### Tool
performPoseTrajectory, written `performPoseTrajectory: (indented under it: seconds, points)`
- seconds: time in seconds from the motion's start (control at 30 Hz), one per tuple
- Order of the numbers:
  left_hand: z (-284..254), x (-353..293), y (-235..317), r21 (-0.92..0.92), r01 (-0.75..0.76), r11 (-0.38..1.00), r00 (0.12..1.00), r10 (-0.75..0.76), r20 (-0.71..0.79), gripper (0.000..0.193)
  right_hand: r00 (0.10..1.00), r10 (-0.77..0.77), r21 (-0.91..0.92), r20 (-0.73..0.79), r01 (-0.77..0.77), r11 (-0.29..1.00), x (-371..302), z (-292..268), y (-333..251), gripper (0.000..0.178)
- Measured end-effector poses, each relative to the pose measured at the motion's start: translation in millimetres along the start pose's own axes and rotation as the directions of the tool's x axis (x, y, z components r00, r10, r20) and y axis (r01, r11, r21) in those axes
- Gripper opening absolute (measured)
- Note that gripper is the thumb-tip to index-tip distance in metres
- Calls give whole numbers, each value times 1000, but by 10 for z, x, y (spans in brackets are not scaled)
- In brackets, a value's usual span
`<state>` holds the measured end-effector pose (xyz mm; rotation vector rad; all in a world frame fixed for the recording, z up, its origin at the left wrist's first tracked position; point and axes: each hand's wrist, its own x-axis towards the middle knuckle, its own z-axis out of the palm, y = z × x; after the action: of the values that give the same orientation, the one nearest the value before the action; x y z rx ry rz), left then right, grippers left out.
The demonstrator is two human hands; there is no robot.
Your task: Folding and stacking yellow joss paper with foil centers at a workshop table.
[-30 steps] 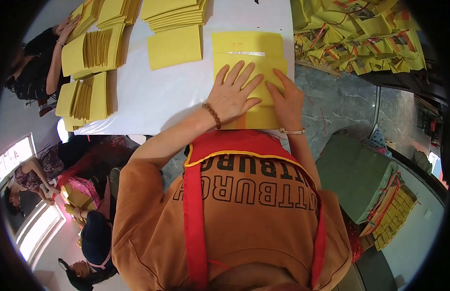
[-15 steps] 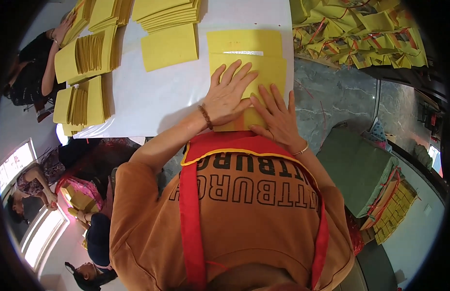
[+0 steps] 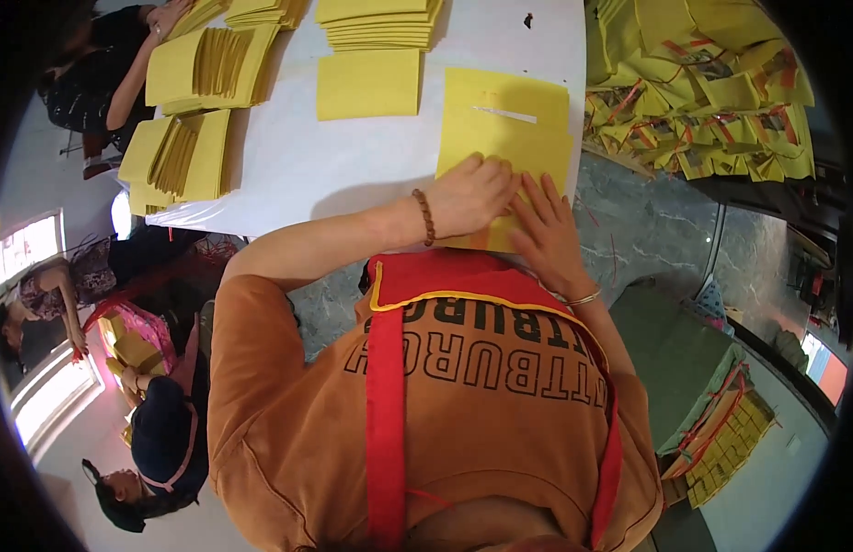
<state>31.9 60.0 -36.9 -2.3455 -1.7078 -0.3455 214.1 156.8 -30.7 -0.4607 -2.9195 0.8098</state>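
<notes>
White tabletop (image 3: pixel 288 175) across the upper middle of the frame, grey marbled floor (image 3: pixel 629 221) to its right. Nearest, filling the lower centre: brown top (image 3: pixel 500 442) with a red apron (image 3: pixel 445 287) over it. Just beyond, right of centre, left hand (image 3: pixel 472 196) with fingers curled inward on the yellow paper piece (image 3: pixel 514 147); impossible to tell whether pinching it or merely clenched. Close beside, right hand (image 3: pixel 548 230), released, fingers extended over the paper's right edge. Paper at the table's near right corner, with a thin pale strip (image 3: pixel 504 115) across its upper part. Farther off, folded yellow sheet (image 3: pixel 368 85) at upper centre, then yellow stack (image 3: pixel 376 23) at the top edge. Toward the upper left, fanned yellow bundle (image 3: pixel 178 161) and, past more of the same, person in black (image 3: pixel 86 106). Upper right, heap of yellow papers (image 3: pixel 711 92) with red strips.
</notes>
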Motion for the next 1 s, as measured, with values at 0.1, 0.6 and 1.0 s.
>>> performPoseTrajectory:
  seconds: [0.1, 0.6, 1.0]
  points:
    - [-19, 37, 36, 92, -23, 995, 996, 30, -85, 44, 981, 189, 525, -37, -142, 839, -42, -178, 198, 40]
    - [-113, -897, -1453, 172, 360, 917, 902, -295, -315, 49, 869, 385, 613, -310, -127, 780, 32, -205, 31, 22]
    - [290, -1116, -1523, 88, 365, 927, 925, -351, -144, 58, 874, 336, 476, -351, -143, 868, 117, -10, 16, 16]
